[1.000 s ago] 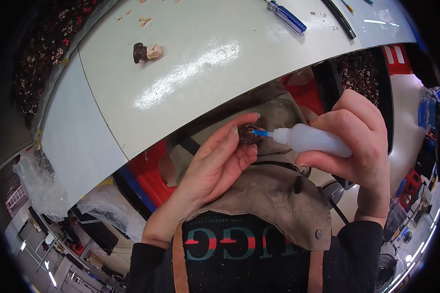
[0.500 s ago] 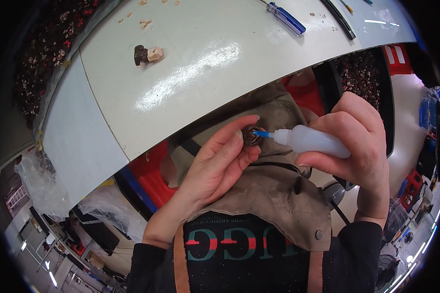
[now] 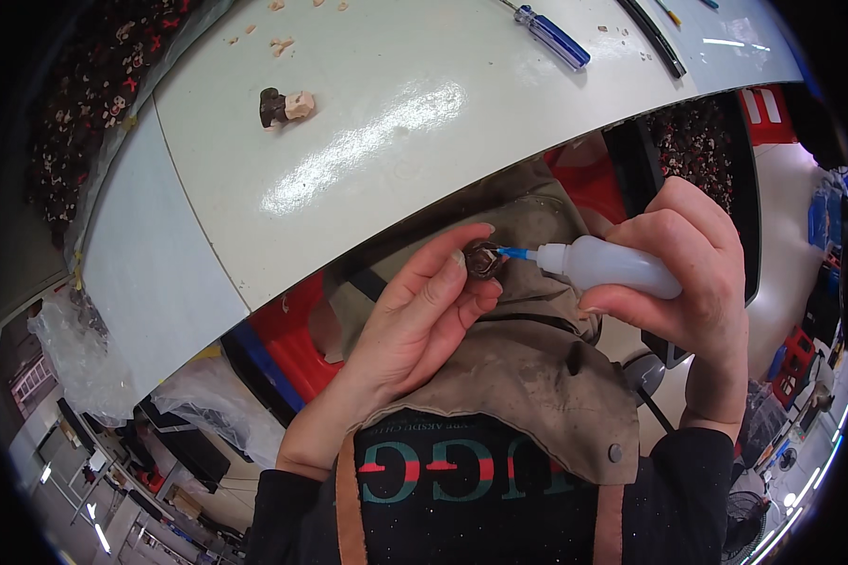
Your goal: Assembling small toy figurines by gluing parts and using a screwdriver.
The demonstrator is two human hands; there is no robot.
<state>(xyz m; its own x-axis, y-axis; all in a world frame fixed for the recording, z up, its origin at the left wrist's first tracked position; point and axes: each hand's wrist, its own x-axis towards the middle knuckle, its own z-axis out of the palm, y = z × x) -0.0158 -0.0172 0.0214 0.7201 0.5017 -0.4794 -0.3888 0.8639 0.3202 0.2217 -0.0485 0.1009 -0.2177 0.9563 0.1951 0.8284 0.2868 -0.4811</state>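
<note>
My left hand [image 3: 429, 301] is closed, with a small dark brown moulded piece [image 3: 483, 259] pinched between thumb and fingertips. A pale line shows on the side of the piece that faces right. In my right hand [image 3: 693, 273] lies a translucent white squeeze bottle [image 3: 622, 266], tilted nearly level, my thumb and fingers wrapped round it. Its blue nozzle tip [image 3: 515, 252] points left and sits at the edge of the piece; whether it touches cannot be made out. Both hands are over my lap, in front of the table edge.
On the white table [image 3: 367, 85] lie a small brown and pinkish figure part [image 3: 286, 107], a blue-handled screwdriver [image 3: 551, 38], a black rod [image 3: 652, 38] and pale scraps [image 3: 281, 45]. Many small dark pieces [image 3: 94, 113] fill a lined container at far left. A black tray [image 3: 693, 151] holds more at right.
The bottle has shifted slightly right and down, so its tip has drawn back from the middle of the brown piece toward its edge. The left hand has turned the piece slightly.
</note>
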